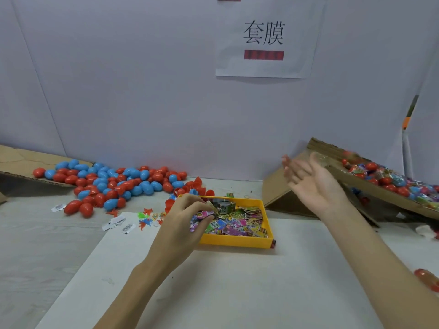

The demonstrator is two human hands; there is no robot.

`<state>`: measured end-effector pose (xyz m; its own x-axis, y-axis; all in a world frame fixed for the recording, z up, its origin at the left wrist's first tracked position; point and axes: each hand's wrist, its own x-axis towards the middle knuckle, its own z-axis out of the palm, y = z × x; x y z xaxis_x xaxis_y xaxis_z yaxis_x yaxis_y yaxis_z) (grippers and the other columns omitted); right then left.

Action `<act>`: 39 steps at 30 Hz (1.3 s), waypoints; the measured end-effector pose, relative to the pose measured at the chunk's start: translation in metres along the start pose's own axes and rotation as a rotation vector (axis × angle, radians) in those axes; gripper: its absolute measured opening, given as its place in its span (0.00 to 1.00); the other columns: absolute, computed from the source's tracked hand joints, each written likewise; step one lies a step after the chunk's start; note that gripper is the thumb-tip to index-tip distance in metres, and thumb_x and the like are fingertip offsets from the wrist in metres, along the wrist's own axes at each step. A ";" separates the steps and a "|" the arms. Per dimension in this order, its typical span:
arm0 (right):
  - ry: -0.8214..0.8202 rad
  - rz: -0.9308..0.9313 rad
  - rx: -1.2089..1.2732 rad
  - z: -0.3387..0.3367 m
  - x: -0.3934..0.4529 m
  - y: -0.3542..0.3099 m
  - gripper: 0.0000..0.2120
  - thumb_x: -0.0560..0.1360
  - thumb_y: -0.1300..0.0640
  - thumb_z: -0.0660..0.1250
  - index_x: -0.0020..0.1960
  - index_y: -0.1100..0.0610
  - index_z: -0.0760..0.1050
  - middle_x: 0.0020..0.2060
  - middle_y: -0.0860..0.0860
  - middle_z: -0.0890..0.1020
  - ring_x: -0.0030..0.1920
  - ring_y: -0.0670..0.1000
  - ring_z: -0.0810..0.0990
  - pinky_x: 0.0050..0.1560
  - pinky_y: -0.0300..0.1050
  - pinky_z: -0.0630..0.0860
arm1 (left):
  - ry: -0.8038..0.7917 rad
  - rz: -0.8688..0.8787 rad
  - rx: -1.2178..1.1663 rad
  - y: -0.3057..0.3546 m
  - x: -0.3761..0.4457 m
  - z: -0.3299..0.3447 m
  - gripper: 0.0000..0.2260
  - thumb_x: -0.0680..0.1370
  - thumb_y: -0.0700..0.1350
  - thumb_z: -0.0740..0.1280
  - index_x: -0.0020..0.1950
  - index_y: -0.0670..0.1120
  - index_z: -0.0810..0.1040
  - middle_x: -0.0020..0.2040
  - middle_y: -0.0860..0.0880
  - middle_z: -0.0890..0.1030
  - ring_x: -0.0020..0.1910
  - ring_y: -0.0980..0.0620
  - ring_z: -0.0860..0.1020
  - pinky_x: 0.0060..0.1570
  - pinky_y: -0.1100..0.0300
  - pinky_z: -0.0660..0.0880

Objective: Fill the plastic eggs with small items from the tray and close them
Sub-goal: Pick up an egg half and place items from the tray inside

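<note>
The left hand (187,217) reaches into the yellow tray (237,241) at the table's middle, fingers curled and pinching small bright packets (237,224) at the tray's left side. The right hand (308,179) is raised off to the right, palm up, fingers straight and spread, holding nothing; it is blurred. Loose red and blue eggs (111,184) lie heaped at the back left, spilling off a cardboard flap (16,162). Past the right hand a tilted cardboard box (370,186) holds filled eggs and wrappers. A paper sign (263,36) hangs on the wall.
</note>
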<state>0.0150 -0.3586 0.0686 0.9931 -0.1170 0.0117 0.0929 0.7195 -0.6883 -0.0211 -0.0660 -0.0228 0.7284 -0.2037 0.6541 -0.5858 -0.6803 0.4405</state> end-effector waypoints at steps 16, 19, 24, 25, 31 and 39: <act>-0.155 -0.225 -0.835 -0.025 -0.038 0.112 0.12 0.84 0.62 0.61 0.52 0.60 0.84 0.39 0.55 0.86 0.41 0.51 0.84 0.47 0.42 0.82 | 0.206 -0.453 0.163 -0.064 0.024 0.007 0.12 0.85 0.48 0.62 0.58 0.44 0.83 0.56 0.46 0.80 0.55 0.48 0.75 0.55 0.53 0.74; -0.153 -0.193 -0.812 -0.025 -0.038 0.109 0.12 0.84 0.62 0.61 0.52 0.60 0.84 0.39 0.54 0.86 0.41 0.50 0.85 0.46 0.40 0.82 | 0.108 -0.556 0.342 -0.103 0.056 -0.004 0.14 0.86 0.47 0.59 0.65 0.43 0.80 0.64 0.40 0.78 0.63 0.41 0.73 0.63 0.44 0.72; -0.162 -0.172 -0.809 -0.027 -0.036 0.109 0.11 0.84 0.61 0.62 0.53 0.60 0.84 0.39 0.53 0.86 0.42 0.50 0.85 0.46 0.40 0.82 | -0.324 -0.386 0.870 -0.149 0.075 -0.021 0.16 0.85 0.49 0.59 0.73 0.51 0.74 0.73 0.44 0.71 0.69 0.43 0.71 0.67 0.50 0.70; -0.164 -0.172 -0.812 -0.027 -0.035 0.110 0.11 0.84 0.61 0.62 0.53 0.60 0.84 0.39 0.53 0.86 0.42 0.50 0.85 0.46 0.40 0.82 | -0.366 -0.345 0.901 -0.152 0.074 -0.019 0.16 0.85 0.49 0.59 0.72 0.50 0.74 0.72 0.45 0.71 0.69 0.45 0.71 0.67 0.51 0.71; -0.166 -0.182 -0.816 -0.029 -0.031 0.113 0.11 0.84 0.61 0.62 0.52 0.59 0.84 0.39 0.53 0.86 0.41 0.49 0.85 0.46 0.40 0.82 | -0.213 -0.431 0.623 -0.148 0.065 -0.011 0.08 0.82 0.41 0.67 0.60 0.41 0.75 0.69 0.41 0.68 0.60 0.44 0.75 0.61 0.51 0.76; -0.168 -0.194 -0.834 -0.027 -0.033 0.112 0.11 0.84 0.62 0.62 0.52 0.60 0.83 0.38 0.53 0.86 0.40 0.48 0.84 0.45 0.39 0.82 | 0.260 -0.363 0.210 -0.095 0.039 -0.012 0.14 0.72 0.39 0.79 0.49 0.44 0.75 0.51 0.47 0.75 0.49 0.49 0.77 0.45 0.60 0.78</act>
<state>-0.0089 -0.2927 -0.0291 0.9687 -0.0354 0.2456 0.2439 -0.0467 -0.9687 0.0583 -0.0009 -0.0316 0.7437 0.2373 0.6250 -0.2064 -0.8076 0.5524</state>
